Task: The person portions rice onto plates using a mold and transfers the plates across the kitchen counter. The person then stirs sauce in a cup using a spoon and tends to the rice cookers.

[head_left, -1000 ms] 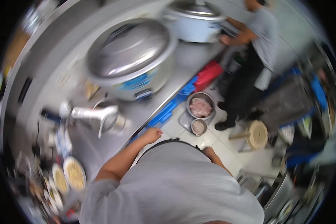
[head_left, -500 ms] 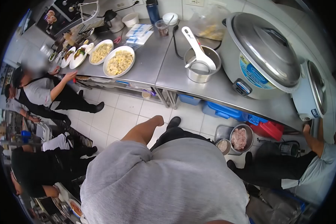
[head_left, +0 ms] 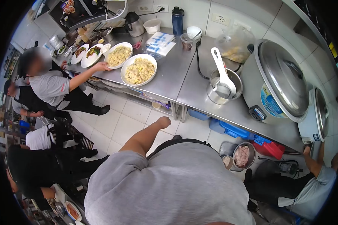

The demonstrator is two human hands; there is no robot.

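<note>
My left hand (head_left: 163, 122) hangs over the tiled floor in front of the steel counter (head_left: 169, 78), its fingers curled in and nothing showing in them. My right hand is out of view. Nearest to my left hand on the counter are two white oval plates of what looks like fried rice, the front one (head_left: 139, 70) and one behind it (head_left: 118, 55). A co-worker's hand (head_left: 100, 66) touches the rim of the rear plate. A steel pot (head_left: 224, 87) holds a white rice paddle (head_left: 222, 71) and a strainer.
A big rice cooker (head_left: 276, 82) and a smaller one (head_left: 315, 114) stand at the right. On the floor, a steel bowl (head_left: 244, 155) of raw meat sits beside blue bins (head_left: 229, 129). People stand at left; another crouches at right (head_left: 289, 191).
My view has shifted, so the counter items appear lower and further right. The co-worker at left has brought a hand to the rear rice plate. My left hand stays curled.
</note>
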